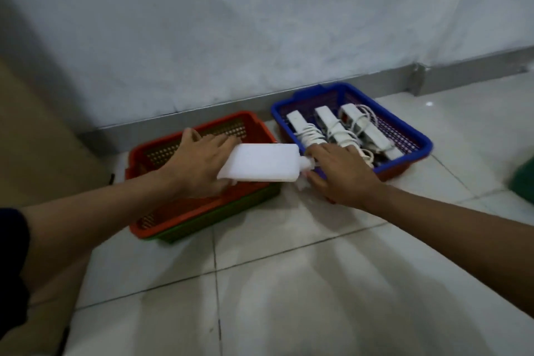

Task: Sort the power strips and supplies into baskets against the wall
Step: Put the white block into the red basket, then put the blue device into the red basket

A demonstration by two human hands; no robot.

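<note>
Reaching low over the pale tiled floor [289, 283], both bare hands meet at a flat white plastic bottle [260, 163] lying on its side across the gap between two baskets. The left hand [199, 165] lies over the bottle's base end above the orange perforated plastic basket [202, 212], fingers stretched along the far side and the thumb seemingly tucked beneath, so it looks to be gripping that end, though the underside is hidden. The right hand [341, 173] is at the bottle's neck, thumb under and index finger over the small cap, pinching it, the other fingers spread loosely forward over the near rim of the blue perforated plastic basket [416, 136]. That blue basket sits by the grey skirting of the white wall [231, 23] and holds three white power strips [372, 133] side by side, each wound with its own white cord. The orange basket sits nested in a green plastic basket [219, 218], its edge showing along the near side. A red edge peeks out under the blue basket's near corner. At the floor's far right edge, a green object [524, 179] is cut off.
</note>
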